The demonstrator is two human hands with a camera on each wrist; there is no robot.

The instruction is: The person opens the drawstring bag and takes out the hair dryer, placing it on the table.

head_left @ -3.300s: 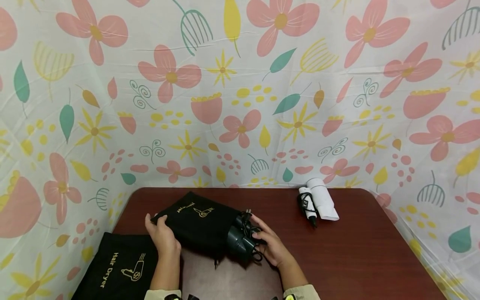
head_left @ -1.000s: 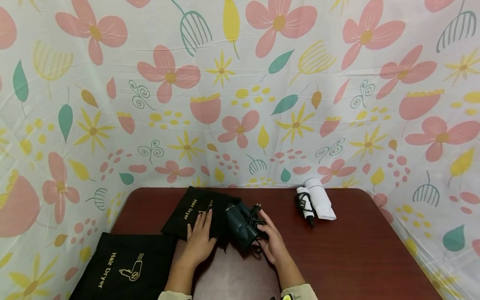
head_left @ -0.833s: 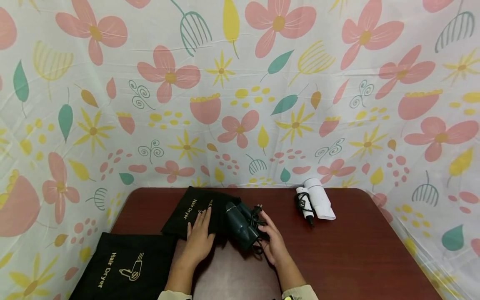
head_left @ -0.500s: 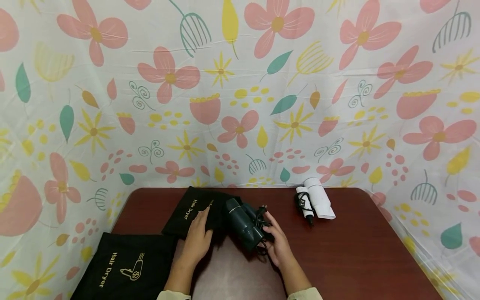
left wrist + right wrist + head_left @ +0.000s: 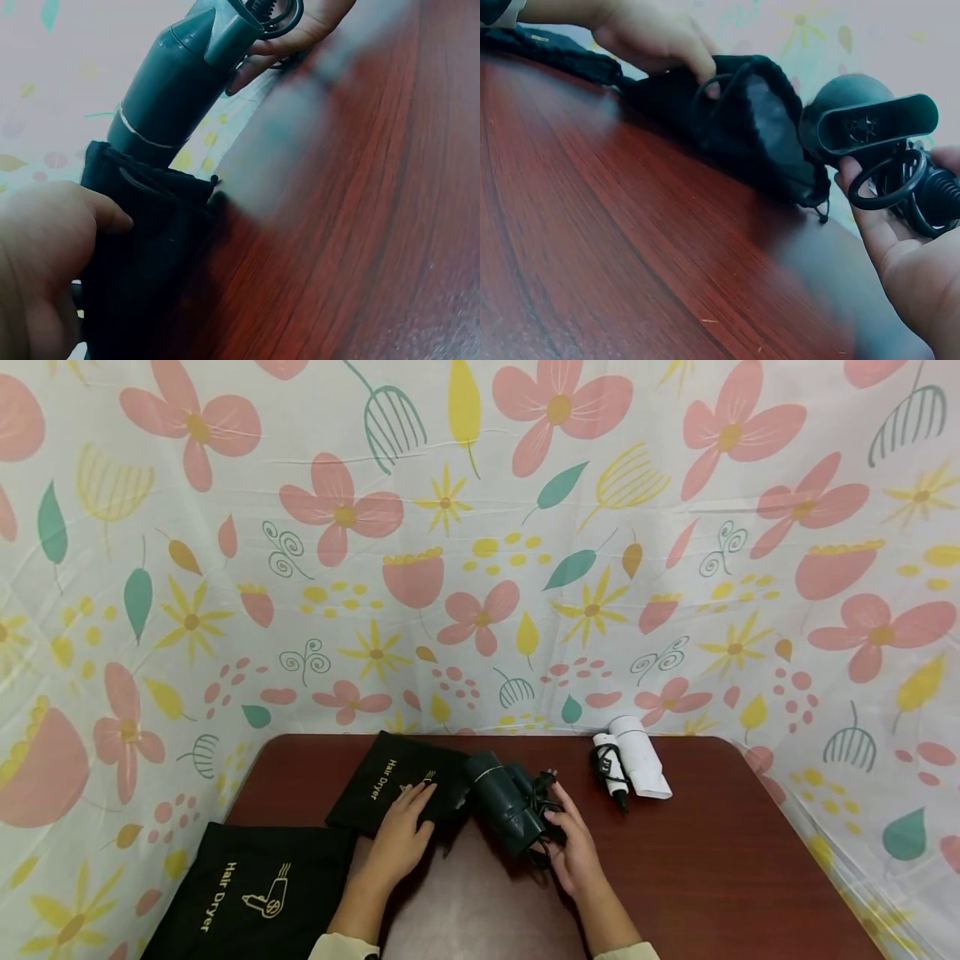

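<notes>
A dark green hair dryer (image 5: 504, 806) with a bundled black cord (image 5: 900, 187) is held in my right hand (image 5: 577, 852), whose fingers curl round its handle and cord. The wide nozzle (image 5: 877, 124) shows in the right wrist view. At the dryer's left lies a black drawstring bag (image 5: 360, 802) with gold "Hair Dryer" print, its mouth gaping toward the dryer. My left hand (image 5: 397, 839) grips this bag near the mouth, fingers over the top and thumb (image 5: 112, 214) on the near side. In the left wrist view the dryer's end overlaps the bag's mouth.
A second black "Hair Dryer" bag (image 5: 255, 893) lies flat at the table's left front. Toward the back right stand a white cylindrical appliance (image 5: 639, 758) and a smaller white one (image 5: 611, 768) wrapped in black cord. The brown table (image 5: 720, 860) meets a flowered cloth (image 5: 480, 552) behind.
Earlier the bag was tilted up with the dryer mostly inside. My left hand has shifted from its far end to near the mouth; my right hand has drawn the dryer rightward, out of the bag.
</notes>
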